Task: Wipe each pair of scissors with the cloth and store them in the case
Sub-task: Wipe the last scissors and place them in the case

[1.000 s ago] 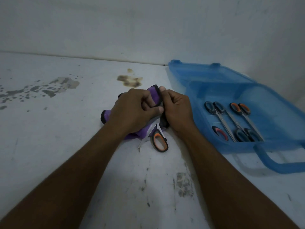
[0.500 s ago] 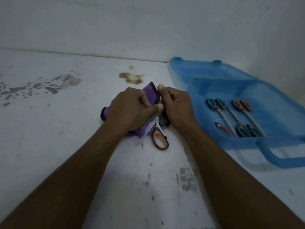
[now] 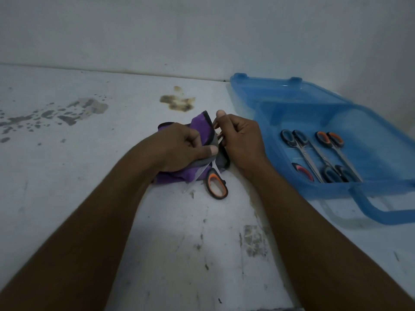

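Item: scissors (image 3: 216, 184), one pair, open, lying on the counter (image 3: 101, 187) about midway along it and just off the case's near left corner. One orange-lined handle loop and one blade tip show below the cloth; the rest is covered. Item: purple cloth (image 3: 199, 122), bunched on the counter and wrapped over the blades. Your left hand (image 3: 179, 149) is clenched on the cloth, thumb pressing it against the metal. Your right hand (image 3: 241, 142) is curled round the upper part of the scissors, apparently pinching bare metal at the cloth's edge; the exact hold is hidden. Item: blue case (image 3: 292, 102), lid laid open, toward the counter's far right corner; it holds several stored scissors (image 3: 302, 151), lying side by side. Step in hand, by judgement: wiping the blades. Handling notes: keep cloth between your thumb and the edge, draw from the pivot out to the tip, never toward your fingers, and steady the pair by a handle, not by the blade. Cover both faces of each blade, then the loops. Close the pair before you lift it to the case, and lay it beside the others, clear of the hinge. Also present: brown stains (image 3: 177, 102) near the counter's far edge; keep the cloth off them.
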